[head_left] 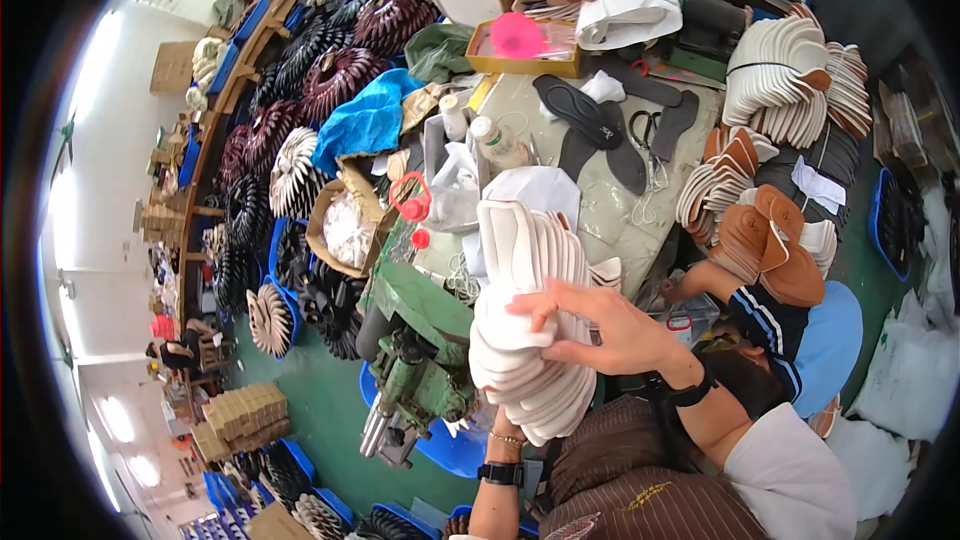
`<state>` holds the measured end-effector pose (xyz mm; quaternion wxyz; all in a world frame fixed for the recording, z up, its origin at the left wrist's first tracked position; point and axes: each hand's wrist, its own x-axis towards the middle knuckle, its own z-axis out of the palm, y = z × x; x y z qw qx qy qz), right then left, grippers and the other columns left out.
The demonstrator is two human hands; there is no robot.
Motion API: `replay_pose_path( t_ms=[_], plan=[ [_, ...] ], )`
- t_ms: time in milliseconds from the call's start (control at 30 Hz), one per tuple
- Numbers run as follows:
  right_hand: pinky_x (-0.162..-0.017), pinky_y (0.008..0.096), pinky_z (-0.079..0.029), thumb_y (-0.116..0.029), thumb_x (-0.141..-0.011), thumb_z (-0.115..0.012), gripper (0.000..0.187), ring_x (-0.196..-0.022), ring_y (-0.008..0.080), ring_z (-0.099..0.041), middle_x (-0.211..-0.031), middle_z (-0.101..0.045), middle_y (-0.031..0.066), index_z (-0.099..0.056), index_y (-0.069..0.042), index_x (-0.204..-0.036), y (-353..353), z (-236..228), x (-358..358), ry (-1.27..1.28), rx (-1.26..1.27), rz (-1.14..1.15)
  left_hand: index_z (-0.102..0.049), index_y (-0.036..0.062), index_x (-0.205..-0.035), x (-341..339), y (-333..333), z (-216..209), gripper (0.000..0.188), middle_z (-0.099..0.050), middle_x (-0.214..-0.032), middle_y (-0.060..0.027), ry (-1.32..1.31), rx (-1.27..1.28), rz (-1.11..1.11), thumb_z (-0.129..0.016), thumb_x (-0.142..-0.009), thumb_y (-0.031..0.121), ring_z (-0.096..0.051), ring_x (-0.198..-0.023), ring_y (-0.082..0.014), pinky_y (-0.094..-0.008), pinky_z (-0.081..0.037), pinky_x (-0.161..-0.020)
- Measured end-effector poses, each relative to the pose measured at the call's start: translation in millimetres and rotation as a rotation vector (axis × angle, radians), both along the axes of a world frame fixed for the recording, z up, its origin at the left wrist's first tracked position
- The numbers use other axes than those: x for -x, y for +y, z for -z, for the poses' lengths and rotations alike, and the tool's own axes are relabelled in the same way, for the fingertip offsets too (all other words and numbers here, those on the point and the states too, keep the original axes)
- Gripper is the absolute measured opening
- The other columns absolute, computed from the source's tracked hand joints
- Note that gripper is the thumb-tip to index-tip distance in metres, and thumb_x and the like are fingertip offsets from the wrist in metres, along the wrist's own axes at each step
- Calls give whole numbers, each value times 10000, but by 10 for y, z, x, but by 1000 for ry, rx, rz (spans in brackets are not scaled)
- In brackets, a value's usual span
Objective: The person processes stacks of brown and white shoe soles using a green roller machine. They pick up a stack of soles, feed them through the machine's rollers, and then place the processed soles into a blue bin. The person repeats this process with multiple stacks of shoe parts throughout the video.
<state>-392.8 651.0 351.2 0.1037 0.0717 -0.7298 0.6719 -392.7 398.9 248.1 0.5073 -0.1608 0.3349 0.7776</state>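
Note:
A long, fanned stack of white insoles (pixel 535 380) leans up in front of me, its layers overlapping. My left hand (pixel 508 428) supports the stack from below and behind; its fingers are mostly hidden by the insoles, and a watch and bracelet show on that wrist. Over the stack's right side is my right hand (pixel 615 332), with a black band at the wrist. Its thumb and fingers are spread apart, the fingertips at the face of the upper insoles. I cannot tell whether they press on one.
Left of the stack stands a green machine (pixel 425 380). Behind it, the worktable (pixel 625 210) bears black insoles (pixel 590 120), scissors (pixel 643 128) and bottles (pixel 497 140). Bundled white and brown insoles (pixel 775 80) pile up at right. Close on my right, another person's arm (pixel 710 282) reaches in.

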Motion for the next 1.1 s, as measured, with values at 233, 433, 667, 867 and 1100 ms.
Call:
replay_pose_path(
  t_ms=[233,433,667,867,1100],
  plan=[
    [-918,353,-453,-101,-778,-691,132,-1071,253,-602,-1073,-665,112,-606,-39,-857,-312,-240,-256,-177,215,-383,-303,-17,-1381,-17,-464,-446,962,-420,-1364,-178,361,228,167,-447,-783,722,-451,-1218,-294,-404,-361,-1031],
    [-786,273,-475,-154,-876,-632,161,-888,134,-627,-868,-654,72,-567,-8,-902,-1104,-282,-606,-543,432,-435,-277,-52,-1385,-255,-1122,-253,1198,-372,-1390,-150,442,108,526,-614,-596,784,-344,-1304,-230,-353,-276,-1074],
    [-763,227,-458,-81,-947,-512,92,-870,65,-565,-921,-610,31,-482,-14,-1003,-1762,-168,-784,-471,656,-287,-337,-2,-1366,-610,-1143,-485,929,-440,-1339,-102,713,99,315,-820,-667,374,-384,-1263,-207,-358,-314,-1046],
    [-792,269,-479,-96,-874,-623,208,-964,107,-579,-1019,-629,84,-555,32,-1023,-2246,106,-919,-478,208,-335,-506,30,-1228,-871,-1451,-120,490,-569,-1153,-44,627,96,62,-719,-800,135,-550,-1023,-122,-271,-470,-846],
    [-915,350,-469,70,-696,-636,346,-1130,292,-560,-1185,-606,115,-618,2,-1034,-2746,227,-1024,0,-374,-532,-549,13,-1170,-1084,-2080,3,366,-589,-1117,-58,423,-59,-63,-627,-866,202,-578,-961,-103,-257,-497,-802]
  ],
)
